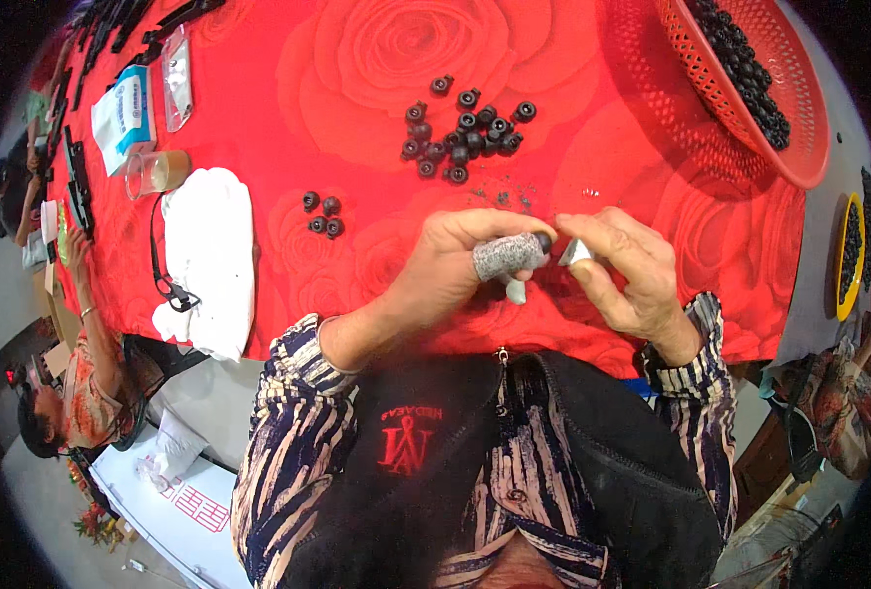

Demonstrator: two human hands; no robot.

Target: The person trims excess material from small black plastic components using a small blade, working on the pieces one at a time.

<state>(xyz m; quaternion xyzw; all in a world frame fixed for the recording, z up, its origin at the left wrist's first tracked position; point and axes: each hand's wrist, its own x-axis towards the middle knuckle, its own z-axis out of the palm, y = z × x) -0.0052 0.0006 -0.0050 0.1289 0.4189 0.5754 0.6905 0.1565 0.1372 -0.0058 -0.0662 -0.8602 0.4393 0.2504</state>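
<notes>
Near the table's front edge, my left hand [445,250] pinches a small round black part [544,241] between thumb and fingers. A grey knitted sleeve [504,257] covers one of its fingers, and a white wrap [515,290] shows below. Just to the right, my right hand [632,270] is closed on a small white piece with a pale edge [575,252], too small to name; it points toward the black part. Beyond the hands, several black knob-like parts [470,142] lie in a loose cluster. A smaller group of black parts [323,216] sits to the left.
A red plastic basket [799,162] with many black parts stands at far right, a yellow tray [844,285] beside it. Black crumbs [509,194] dot the red tablecloth [357,128]. At left are a white cloth [221,245], a plastic cup [151,174], a tissue pack [126,113] and a co-worker [97,373].
</notes>
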